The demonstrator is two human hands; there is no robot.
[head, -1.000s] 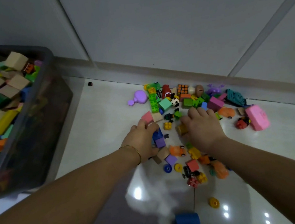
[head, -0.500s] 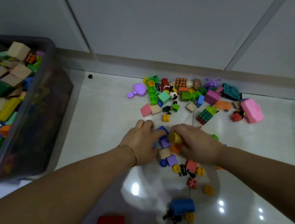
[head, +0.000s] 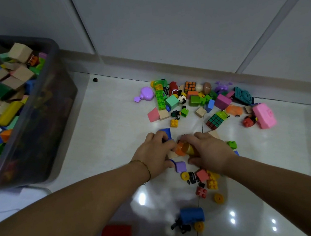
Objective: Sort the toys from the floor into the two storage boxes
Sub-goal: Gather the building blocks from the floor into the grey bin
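Head view: both arms reach down to a glossy pale tiled floor [head: 114, 134] strewn with toys.
Hands: left hand [head: 154, 152] and right hand [head: 210, 151] meet side by side, fingers curled inward, scooping a clump of small plastic and wooden toys [head: 182, 149] between them; which piece each finger bears on I cannot tell.
Clump look: an orange translucent plastic piece [head: 179, 149] lies against a yellow cylinder [head: 190, 149]. A bare wooden block [head: 171, 154] shows below them, a blue plastic brick [head: 165, 132] sits at the left fingertips, and a lilac square block [head: 181, 166] lies just beneath.
Where: on the floor, near the middle of the spread. It is well apart from the dark translucent plastic storage box [head: 60, 109] at the left, which is heaped with wooden and coloured blocks.
Handling: judged light, hard and stiff. Smooth plastic on polished tile will likely slide and spill from a loose scoop; nothing looks fragile.
Hold: best cupped from both sides with the palms closing under the pile. Bigger blocks can be pinched by their flat faces.
Second box: not in view.
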